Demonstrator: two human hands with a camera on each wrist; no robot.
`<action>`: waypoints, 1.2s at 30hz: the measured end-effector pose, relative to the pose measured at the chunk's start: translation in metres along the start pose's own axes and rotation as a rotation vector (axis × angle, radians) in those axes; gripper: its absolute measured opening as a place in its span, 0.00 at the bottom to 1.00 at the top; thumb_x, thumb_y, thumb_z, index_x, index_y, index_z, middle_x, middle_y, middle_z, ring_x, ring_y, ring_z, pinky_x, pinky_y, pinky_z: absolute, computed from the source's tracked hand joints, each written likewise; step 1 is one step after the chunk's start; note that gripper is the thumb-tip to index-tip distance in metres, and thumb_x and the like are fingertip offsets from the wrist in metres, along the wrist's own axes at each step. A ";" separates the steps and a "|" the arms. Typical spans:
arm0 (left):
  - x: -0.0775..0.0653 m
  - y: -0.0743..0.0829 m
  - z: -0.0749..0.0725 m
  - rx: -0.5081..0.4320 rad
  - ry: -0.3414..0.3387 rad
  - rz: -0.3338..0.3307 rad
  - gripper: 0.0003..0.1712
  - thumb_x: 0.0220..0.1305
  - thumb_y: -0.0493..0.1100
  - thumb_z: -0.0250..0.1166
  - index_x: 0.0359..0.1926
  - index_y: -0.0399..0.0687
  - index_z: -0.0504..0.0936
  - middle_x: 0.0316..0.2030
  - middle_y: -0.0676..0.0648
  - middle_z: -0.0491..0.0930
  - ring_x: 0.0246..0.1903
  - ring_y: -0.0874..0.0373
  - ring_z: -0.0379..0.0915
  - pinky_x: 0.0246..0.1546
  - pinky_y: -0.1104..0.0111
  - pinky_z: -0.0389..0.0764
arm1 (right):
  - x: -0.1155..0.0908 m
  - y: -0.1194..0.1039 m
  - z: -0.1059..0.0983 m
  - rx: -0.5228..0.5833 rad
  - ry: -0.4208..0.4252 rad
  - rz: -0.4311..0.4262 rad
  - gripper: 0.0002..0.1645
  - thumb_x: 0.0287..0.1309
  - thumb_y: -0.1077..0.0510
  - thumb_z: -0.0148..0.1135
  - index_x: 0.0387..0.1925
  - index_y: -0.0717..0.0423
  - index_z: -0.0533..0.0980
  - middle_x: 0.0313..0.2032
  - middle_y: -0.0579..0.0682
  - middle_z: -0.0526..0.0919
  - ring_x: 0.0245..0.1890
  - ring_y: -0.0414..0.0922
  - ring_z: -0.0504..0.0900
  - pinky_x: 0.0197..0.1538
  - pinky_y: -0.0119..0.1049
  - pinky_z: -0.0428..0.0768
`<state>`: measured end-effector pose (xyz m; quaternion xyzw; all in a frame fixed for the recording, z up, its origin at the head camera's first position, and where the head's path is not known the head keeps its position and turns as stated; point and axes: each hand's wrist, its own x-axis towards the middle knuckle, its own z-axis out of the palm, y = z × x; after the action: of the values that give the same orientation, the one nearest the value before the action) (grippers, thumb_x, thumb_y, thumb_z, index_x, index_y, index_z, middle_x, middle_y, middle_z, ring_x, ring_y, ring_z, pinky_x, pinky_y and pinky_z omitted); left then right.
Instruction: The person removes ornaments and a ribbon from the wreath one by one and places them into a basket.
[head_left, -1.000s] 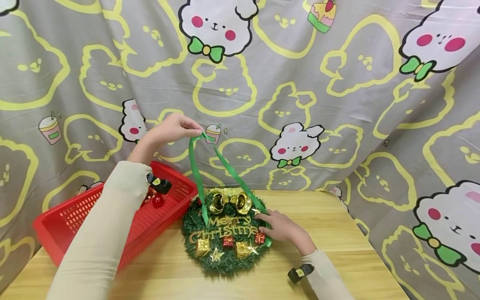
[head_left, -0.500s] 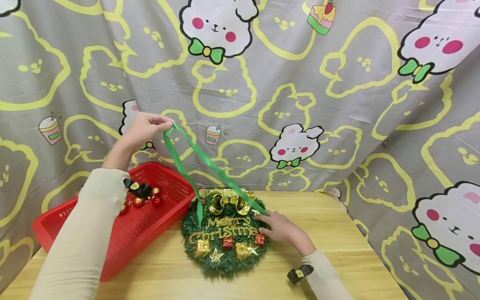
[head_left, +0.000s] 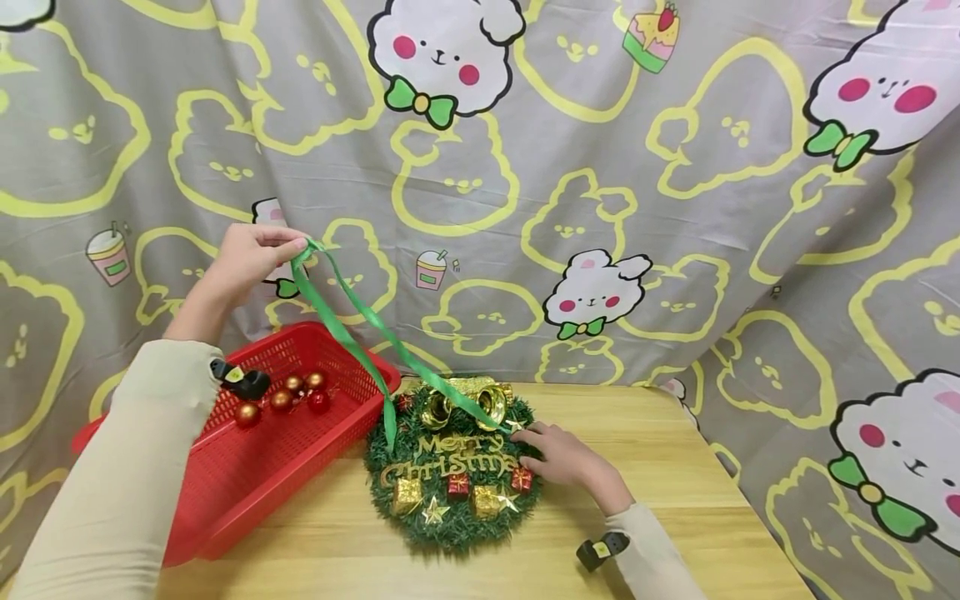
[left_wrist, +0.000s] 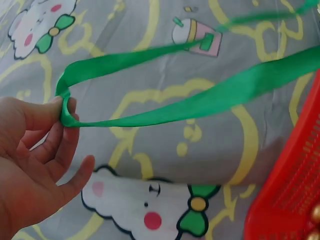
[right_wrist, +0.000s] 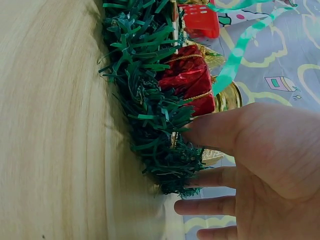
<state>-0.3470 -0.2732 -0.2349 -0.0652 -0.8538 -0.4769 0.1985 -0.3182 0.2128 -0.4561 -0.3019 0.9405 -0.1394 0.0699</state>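
Observation:
My left hand [head_left: 251, 258] is raised above the red basket, pinching a green ribbon [head_left: 333, 327] between thumb and fingers. In the left wrist view the ribbon [left_wrist: 220, 102] is folded over at the fingertips and two strands stretch away to the right. The strands slope down to a green wreath [head_left: 450, 533] with gold "Merry Christmas" lettering, gold bells [head_left: 491, 404], small gift boxes [head_left: 408, 494] and stars. At the wreath's right edge rests my right hand [head_left: 562, 457]. The right wrist view shows its thumb and straight fingers [right_wrist: 207, 206] against the greenery, close to a red gift box [right_wrist: 187, 75].
A red perforated basket [head_left: 292, 483] stands to the left of the wreath, holding several gold and red baubles [head_left: 282, 401]. Under everything is a wooden table [head_left: 637, 417]. A grey patterned curtain [head_left: 480, 217] hangs behind and to the right.
My left hand has moved left, drawing the ribbon away from over the wreath to above the basket. The baubles show more now. My right hand stays at the wreath's edge.

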 end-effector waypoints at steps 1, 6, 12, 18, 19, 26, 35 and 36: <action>-0.001 -0.002 -0.003 -0.015 0.020 -0.002 0.07 0.70 0.51 0.65 0.36 0.71 0.89 0.27 0.75 0.78 0.34 0.70 0.72 0.34 0.75 0.71 | 0.000 0.000 0.000 -0.003 0.001 -0.002 0.26 0.73 0.51 0.58 0.69 0.50 0.73 0.65 0.61 0.73 0.64 0.64 0.73 0.64 0.64 0.71; -0.004 -0.010 -0.017 -0.040 0.110 -0.010 0.12 0.70 0.51 0.65 0.30 0.79 0.84 0.23 0.76 0.80 0.31 0.73 0.72 0.32 0.77 0.70 | 0.000 0.000 0.000 -0.014 0.011 -0.009 0.26 0.73 0.51 0.58 0.68 0.50 0.73 0.65 0.61 0.74 0.63 0.64 0.74 0.64 0.63 0.72; -0.009 -0.020 -0.032 -0.030 0.189 -0.043 0.10 0.70 0.52 0.64 0.32 0.79 0.85 0.24 0.79 0.78 0.35 0.77 0.71 0.36 0.83 0.69 | -0.001 -0.001 0.000 -0.016 0.008 -0.007 0.26 0.73 0.51 0.58 0.69 0.50 0.73 0.66 0.61 0.73 0.64 0.64 0.73 0.64 0.64 0.71; -0.015 -0.028 -0.045 0.034 0.265 -0.053 0.15 0.71 0.51 0.63 0.28 0.82 0.80 0.20 0.82 0.75 0.29 0.82 0.70 0.31 0.84 0.69 | -0.002 -0.004 -0.001 -0.006 0.002 -0.005 0.26 0.73 0.51 0.58 0.69 0.50 0.73 0.65 0.61 0.73 0.64 0.64 0.73 0.64 0.64 0.71; -0.016 -0.029 -0.047 0.038 0.279 -0.054 0.16 0.71 0.50 0.63 0.27 0.82 0.80 0.19 0.82 0.75 0.28 0.82 0.70 0.29 0.84 0.69 | -0.002 -0.005 -0.002 -0.004 0.002 -0.003 0.26 0.73 0.51 0.58 0.68 0.50 0.73 0.65 0.61 0.73 0.64 0.64 0.73 0.64 0.64 0.71; -0.020 -0.039 -0.061 -0.038 0.356 -0.050 0.23 0.69 0.43 0.65 0.22 0.82 0.80 0.17 0.78 0.77 0.22 0.82 0.71 0.24 0.85 0.69 | -0.003 -0.003 -0.002 0.003 0.005 0.004 0.25 0.73 0.51 0.58 0.68 0.50 0.73 0.65 0.61 0.73 0.64 0.64 0.73 0.64 0.64 0.72; -0.032 -0.045 -0.081 -0.015 0.439 -0.106 0.21 0.69 0.45 0.63 0.23 0.81 0.81 0.17 0.78 0.75 0.22 0.83 0.71 0.26 0.86 0.69 | -0.002 -0.003 -0.001 -0.014 0.007 -0.017 0.25 0.73 0.52 0.58 0.68 0.51 0.73 0.65 0.62 0.74 0.63 0.64 0.74 0.63 0.64 0.72; -0.032 -0.045 -0.083 -0.027 0.474 -0.125 0.21 0.69 0.44 0.63 0.22 0.80 0.81 0.16 0.78 0.75 0.21 0.83 0.71 0.25 0.86 0.69 | -0.001 -0.004 -0.001 -0.012 0.007 -0.017 0.25 0.73 0.52 0.58 0.68 0.51 0.73 0.65 0.61 0.74 0.63 0.64 0.74 0.63 0.64 0.72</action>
<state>-0.3085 -0.3643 -0.2447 0.0988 -0.7791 -0.5016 0.3627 -0.3153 0.2110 -0.4543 -0.3098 0.9390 -0.1353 0.0637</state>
